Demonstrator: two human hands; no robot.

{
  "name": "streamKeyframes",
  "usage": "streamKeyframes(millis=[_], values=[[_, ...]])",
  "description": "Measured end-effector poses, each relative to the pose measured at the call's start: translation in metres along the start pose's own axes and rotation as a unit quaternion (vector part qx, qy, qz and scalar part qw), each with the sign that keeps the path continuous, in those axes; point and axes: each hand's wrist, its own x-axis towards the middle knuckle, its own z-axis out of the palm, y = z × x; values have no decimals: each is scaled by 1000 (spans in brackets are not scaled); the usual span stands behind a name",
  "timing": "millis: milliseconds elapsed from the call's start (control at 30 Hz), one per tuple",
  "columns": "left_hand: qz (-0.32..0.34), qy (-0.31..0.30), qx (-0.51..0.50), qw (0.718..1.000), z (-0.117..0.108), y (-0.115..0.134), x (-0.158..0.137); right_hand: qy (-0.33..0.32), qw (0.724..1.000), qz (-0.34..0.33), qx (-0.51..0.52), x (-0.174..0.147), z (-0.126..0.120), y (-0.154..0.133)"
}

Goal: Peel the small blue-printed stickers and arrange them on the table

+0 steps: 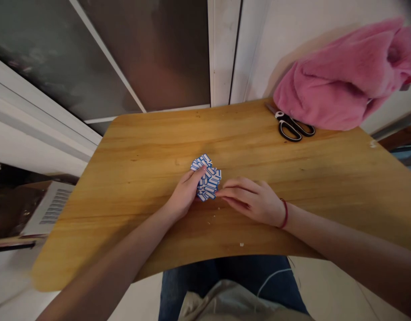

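Note:
My left hand (183,192) is closed on a cluster of small white pieces with blue borders (211,183). They look like labels or tags, layered over one another at different angles, and the thumb presses on their upper part. At the lower right edge of the cluster are the fingertips of my right hand (255,200). The fingers of that hand are drawn together in a pinch; whatever is between them is too small to make out. Both hands are just above the middle of the wooden table (151,156).
Black-handled scissors (290,127) lie at the back right of the table, beside a pink plush bundle (335,80). Small white scraps (242,244) are near the front edge. A cardboard box (51,207) stands at the left. Behind the table is a glass-panelled door (178,53).

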Motion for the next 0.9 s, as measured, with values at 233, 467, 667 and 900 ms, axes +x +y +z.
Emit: streamKeyframes(millis=[233,467,667,900], values=[[-58,-18,22,998,9,-1,-5,-25,997,5,-74,-4,4,4],[-29,-74,-56,995,8,1,-2,-19,994,76,-74,0,4,4],[-61,-87,-108,988,7,1,0,-14,997,63,-35,2,3,1],[-79,-128,-176,973,11,0,-3,-68,996,-14,-55,0,10,0]])
